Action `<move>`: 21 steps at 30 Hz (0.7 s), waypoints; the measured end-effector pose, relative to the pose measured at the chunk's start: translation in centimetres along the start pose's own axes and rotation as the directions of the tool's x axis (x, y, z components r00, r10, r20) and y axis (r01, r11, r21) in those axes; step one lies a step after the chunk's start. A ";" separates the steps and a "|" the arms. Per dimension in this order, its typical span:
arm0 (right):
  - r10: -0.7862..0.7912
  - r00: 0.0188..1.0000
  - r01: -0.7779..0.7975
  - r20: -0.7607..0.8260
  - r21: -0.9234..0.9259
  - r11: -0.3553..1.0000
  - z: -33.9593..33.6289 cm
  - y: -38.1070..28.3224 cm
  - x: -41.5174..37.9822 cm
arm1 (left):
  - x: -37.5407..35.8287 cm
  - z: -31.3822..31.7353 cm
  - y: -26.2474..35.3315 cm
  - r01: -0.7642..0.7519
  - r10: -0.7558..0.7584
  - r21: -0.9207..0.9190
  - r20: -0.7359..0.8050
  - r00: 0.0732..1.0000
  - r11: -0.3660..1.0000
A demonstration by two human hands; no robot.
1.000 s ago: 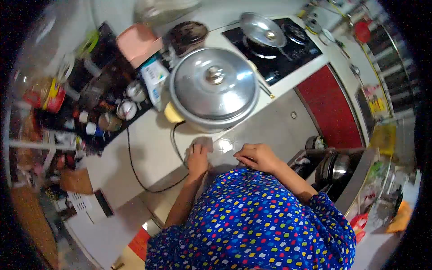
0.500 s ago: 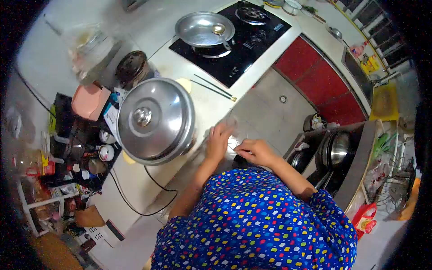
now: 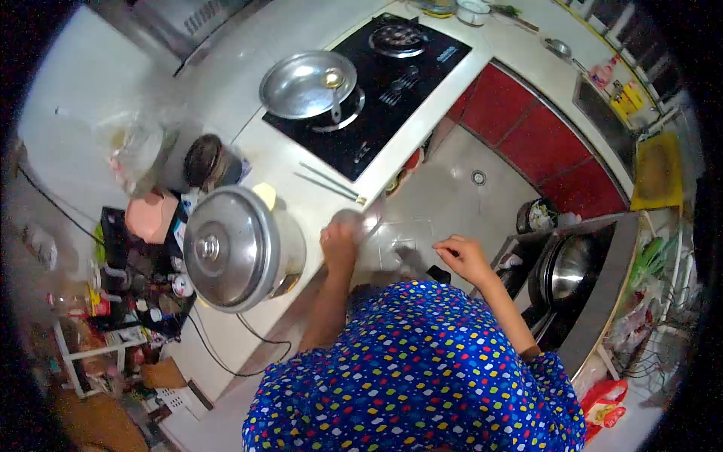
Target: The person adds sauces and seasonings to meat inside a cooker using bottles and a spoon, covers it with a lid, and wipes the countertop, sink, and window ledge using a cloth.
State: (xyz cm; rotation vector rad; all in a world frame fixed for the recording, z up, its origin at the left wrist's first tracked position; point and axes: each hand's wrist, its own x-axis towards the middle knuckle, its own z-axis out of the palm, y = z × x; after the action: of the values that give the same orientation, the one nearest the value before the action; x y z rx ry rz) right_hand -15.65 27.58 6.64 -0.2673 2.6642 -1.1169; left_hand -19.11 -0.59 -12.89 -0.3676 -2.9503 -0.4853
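Observation:
My left hand (image 3: 339, 239) is at the counter's front edge, right of the lidded metal pot (image 3: 230, 248) and below the chopsticks (image 3: 327, 182). Its fingers are curled round a blurred brownish shape that I cannot make out. Over the floor, to the right, my right hand (image 3: 465, 260) is bent at the fingers, which are slightly apart with nothing visible between them. A wide metal pan (image 3: 297, 83) with a ladle (image 3: 335, 94) in it sits tilted on the black stove (image 3: 384, 124).
Left of the pot are a pink container (image 3: 151, 217), a dark pot (image 3: 203, 160) and a cluttered shelf. A black cord (image 3: 241, 374) loops off the counter. On the right, an open drawer (image 3: 602, 282) holds metal pans (image 3: 570, 273). Red cabinets (image 3: 520, 135) line the far side.
My hands have moved apart, the left one toward the counter and the right one away from it. The view has shifted, so the stove and pan appear further left and lower.

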 end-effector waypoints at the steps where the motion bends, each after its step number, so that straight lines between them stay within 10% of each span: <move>1: 0.019 0.999 -0.020 -0.036 -0.004 1.000 -0.2 0.1 -0.1 | -0.4 -1.3 0.1 0.110 -0.111 0.041 0.025 0.994 0.993; 6: 0.230 0.954 -0.198 -0.194 0.169 0.965 -0.1 3.2 -1.7 | 3.2 -5.5 0.0 0.382 -0.362 -0.054 0.224 0.905 0.922; 8: 0.268 0.929 -0.214 -0.254 0.223 0.951 0.5 5.2 -3.1 | 4.6 -4.4 -0.3 0.342 -0.242 -0.544 0.248 0.938 0.766; 12: 0.470 0.832 -0.297 -0.294 0.479 0.826 1.6 6.3 -4.8 | 10.0 -4.6 2.6 0.249 -0.336 -0.435 -0.134 0.932 0.865; 21: 0.564 0.742 -0.451 -0.362 0.354 0.820 -0.9 5.2 -7.1 | 12.8 0.8 5.6 0.097 -0.097 -0.216 0.009 0.995 0.972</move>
State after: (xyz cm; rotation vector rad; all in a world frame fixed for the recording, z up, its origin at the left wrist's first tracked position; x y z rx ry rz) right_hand -9.50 33.59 4.57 0.8360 2.6427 -1.4114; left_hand -30.07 7.61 -9.80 -0.2452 -2.9311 -0.8221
